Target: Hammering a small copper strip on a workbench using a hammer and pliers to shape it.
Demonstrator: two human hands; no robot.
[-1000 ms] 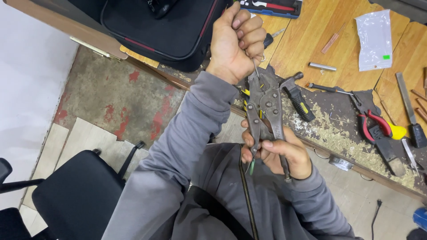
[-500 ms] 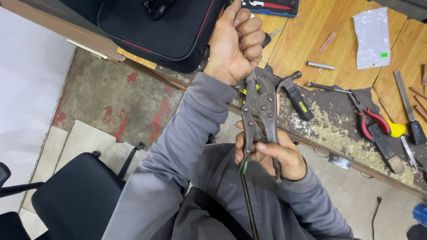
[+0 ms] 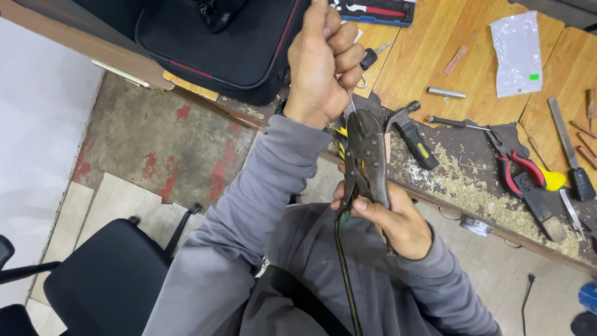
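The person's right hand (image 3: 398, 224) is wrapped around the handles of a pair of dull grey steel locking pliers (image 3: 365, 155), fingers pressed together on them so the tool stands nearly upright in front of the chest, nose pointing away towards the bench. The left hand (image 3: 323, 59) is raised above it in a closed fist, pinching the end of a thin bare metal wire (image 3: 352, 102) that runs taut down to the pliers' nose; holding it high like that seems meant to keep the strand straight while the tool grips it. A dark braided cable (image 3: 347, 280) hangs from beneath the right hand down over the grey sweatshirt. Beyond the hands, on the worn wooden workbench (image 3: 429, 50), lie red-handled cutters (image 3: 519, 174), a black-and-yellow handled tool (image 3: 413, 137), a flat steel file (image 3: 569, 152) and a clear plastic bag (image 3: 517, 53). A black zipped fabric bag (image 3: 217, 43) rests at the bench's edge, and a black office chair (image 3: 106, 280) stands on the floor to the left.
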